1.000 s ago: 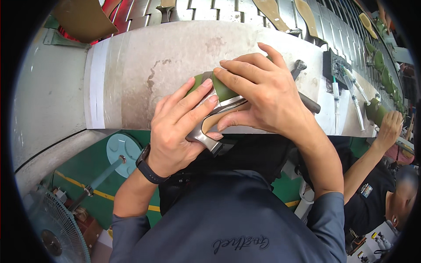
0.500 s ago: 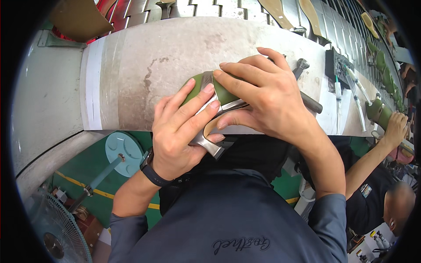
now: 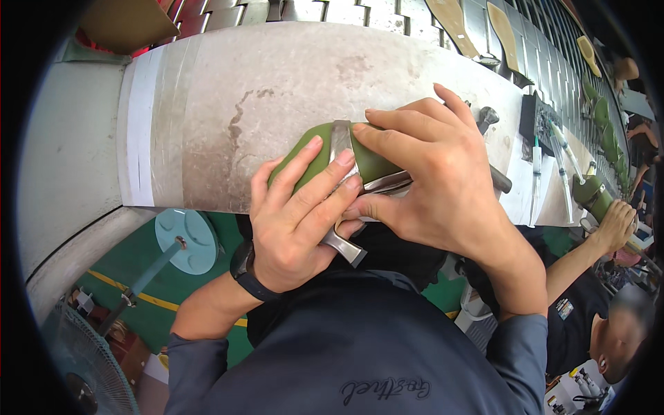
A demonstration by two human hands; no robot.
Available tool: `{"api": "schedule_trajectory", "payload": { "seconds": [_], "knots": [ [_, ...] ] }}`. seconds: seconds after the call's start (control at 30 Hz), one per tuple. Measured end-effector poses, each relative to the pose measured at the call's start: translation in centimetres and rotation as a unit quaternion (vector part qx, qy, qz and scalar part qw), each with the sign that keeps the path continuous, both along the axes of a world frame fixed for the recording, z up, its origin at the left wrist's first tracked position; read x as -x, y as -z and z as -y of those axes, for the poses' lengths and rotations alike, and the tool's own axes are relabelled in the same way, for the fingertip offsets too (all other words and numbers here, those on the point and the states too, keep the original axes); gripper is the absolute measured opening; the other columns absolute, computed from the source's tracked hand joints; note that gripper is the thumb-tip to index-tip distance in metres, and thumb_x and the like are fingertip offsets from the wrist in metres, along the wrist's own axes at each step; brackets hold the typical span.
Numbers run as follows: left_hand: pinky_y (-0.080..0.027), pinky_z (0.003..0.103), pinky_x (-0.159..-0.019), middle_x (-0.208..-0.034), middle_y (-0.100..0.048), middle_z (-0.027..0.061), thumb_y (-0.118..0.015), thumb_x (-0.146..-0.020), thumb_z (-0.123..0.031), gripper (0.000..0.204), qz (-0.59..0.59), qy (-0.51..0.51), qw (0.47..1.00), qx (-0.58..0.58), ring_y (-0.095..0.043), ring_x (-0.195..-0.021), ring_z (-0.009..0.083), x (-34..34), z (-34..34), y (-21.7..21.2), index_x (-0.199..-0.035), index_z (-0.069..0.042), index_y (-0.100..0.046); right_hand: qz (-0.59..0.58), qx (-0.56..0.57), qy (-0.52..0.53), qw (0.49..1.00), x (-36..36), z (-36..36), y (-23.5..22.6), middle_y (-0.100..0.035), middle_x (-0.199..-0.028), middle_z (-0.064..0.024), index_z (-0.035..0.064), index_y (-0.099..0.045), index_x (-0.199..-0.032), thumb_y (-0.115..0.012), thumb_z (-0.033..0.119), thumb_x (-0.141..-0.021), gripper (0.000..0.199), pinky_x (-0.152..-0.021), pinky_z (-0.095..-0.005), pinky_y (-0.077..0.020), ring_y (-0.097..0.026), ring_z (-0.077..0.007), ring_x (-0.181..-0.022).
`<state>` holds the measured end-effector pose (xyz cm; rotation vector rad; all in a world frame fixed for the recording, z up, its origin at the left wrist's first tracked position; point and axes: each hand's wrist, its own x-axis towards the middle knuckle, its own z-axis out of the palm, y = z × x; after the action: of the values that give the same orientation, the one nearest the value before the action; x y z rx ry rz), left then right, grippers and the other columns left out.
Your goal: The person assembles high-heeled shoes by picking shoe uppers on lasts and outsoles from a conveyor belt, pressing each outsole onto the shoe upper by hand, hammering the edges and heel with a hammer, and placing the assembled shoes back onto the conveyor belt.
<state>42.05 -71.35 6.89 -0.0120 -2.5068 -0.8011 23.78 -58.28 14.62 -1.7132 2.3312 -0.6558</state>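
A high-heeled sandal on a green shoe last [image 3: 377,163] is held over the near edge of the worktable, its metallic heel [image 3: 344,250] pointing toward me. A shiny grey strap [image 3: 341,138] crosses the green form. My left hand [image 3: 294,232] is closed round the shoe, fingers laid over the strap and the green side. On the other side my right hand [image 3: 443,176] grips it too, fingertips on top beside the strap and thumb tucked low near the heel. Both palms hide much of the shoe.
Beyond my right hand lie a metal-headed hammer [image 3: 488,119], a black block [image 3: 535,123] and several syringes [image 3: 537,169]. Tan sole-shaped pieces [image 3: 503,31] rest by the metal slat conveyor [image 3: 332,10]. At right, a co-worker's hand [image 3: 618,225] holds another green last [image 3: 592,197]. A fan [image 3: 97,360] stands lower left.
Both hands and the shoe have shifted slightly right and toward me in the picture. My grip stays much the same, with the right index fingertip still beside the strap.
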Motion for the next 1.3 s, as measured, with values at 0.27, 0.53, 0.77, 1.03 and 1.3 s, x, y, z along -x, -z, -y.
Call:
{"api": "schedule_trajectory", "payload": {
  "seconds": [0.27,0.53,0.77,1.03,1.3],
  "knots": [
    [-0.043,0.055,-0.108,-0.151,-0.058,0.0207,-0.092,-0.075,-0.042,0.079,0.047,-0.031,0.998,-0.006,-0.054,-0.139,0.0436,-0.1,-1.6,-1.0,-0.138,-0.004,-0.064,-0.127,0.026,-0.043,0.991,1.6,-0.8,0.9,-0.069,-0.136,-0.0098,0.011,-0.074,-0.126,-0.096,0.044,-0.055,0.082,-0.118,-0.0646,-0.0358,-0.061,-0.0313,-0.13],
    [-0.041,0.047,-0.118,-0.154,-0.05,0.025,-0.094,-0.074,-0.033,0.095,0.109,0.039,0.991,-0.072,-0.05,-0.141,0.0422,3.7,1.7,-3.1,-0.151,0.001,-0.049,-0.143,0.055,-0.058,0.986,4.7,-4.0,1.4,-0.059,-0.151,-0.0077,0.0176,-0.065,-0.142,-0.09,0.049,-0.066,0.086,-0.119,-0.0597,-0.0382,-0.051,-0.0347,-0.143],
    [-0.039,0.047,-0.119,-0.149,-0.054,0.0256,-0.086,-0.082,-0.024,0.085,0.146,0.038,0.982,-0.113,-0.05,-0.139,0.0421,5.1,1.1,-2.5,-0.152,0.005,-0.047,-0.123,0.083,-0.048,0.988,4.5,-3.9,2.4,-0.064,-0.142,-0.0078,0.0173,-0.067,-0.139,-0.09,0.047,-0.067,0.081,-0.116,-0.0575,-0.0422,-0.053,-0.0346,-0.139],
    [-0.044,0.047,-0.108,-0.131,-0.062,0.0205,-0.084,-0.079,-0.018,0.068,0.165,-0.008,0.967,-0.194,-0.057,-0.125,0.0396,6.1,0.3,-3.3,-0.138,0.001,-0.056,0.033,0.004,0.028,0.999,3.2,-1.8,-0.4,-0.066,-0.122,-0.0165,0.0059,-0.066,-0.111,-0.095,0.017,-0.06,0.059,-0.114,-0.0535,-0.0415,-0.055,-0.0406,-0.133],
    [-0.046,0.043,-0.108,-0.131,-0.061,0.0213,-0.086,-0.078,-0.019,0.074,0.158,-0.002,0.978,-0.139,-0.059,-0.123,0.0373,5.8,0.6,-3.0,-0.141,0.003,-0.054,-0.054,0.15,0.132,0.978,2.0,-5.6,3.3,-0.061,-0.134,-0.0199,0.0075,-0.066,-0.136,-0.094,0.019,-0.068,0.074,-0.111,-0.0508,-0.0449,-0.056,-0.0384,-0.131]
  ]
}}
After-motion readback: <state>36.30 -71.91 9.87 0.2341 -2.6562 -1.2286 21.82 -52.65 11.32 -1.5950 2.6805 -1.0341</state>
